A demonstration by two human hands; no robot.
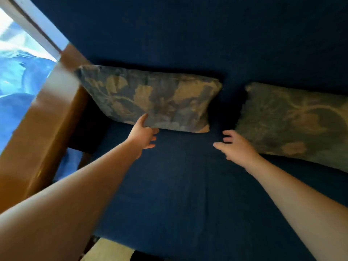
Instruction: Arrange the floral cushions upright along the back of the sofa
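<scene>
Two floral cushions in blue and tan lean against the back of the dark blue sofa [188, 34]. The left cushion [160, 97] stands tilted against the backrest beside the wooden armrest. My left hand [144, 134] is at its lower front edge, thumb on the cushion face and fingers spread below, touching but not gripping. The right cushion [293, 121] leans further right and runs out of view. My right hand [235, 146] hovers with fingers apart over the seat, just left of that cushion's lower corner, holding nothing.
A brown wooden armrest [43, 129] borders the seat on the left, with a window frame [35, 29] and bright blue fabric [17, 87] beyond it. The blue seat [178, 194] stretches between my arms. Light floor [111, 249] shows at the bottom edge.
</scene>
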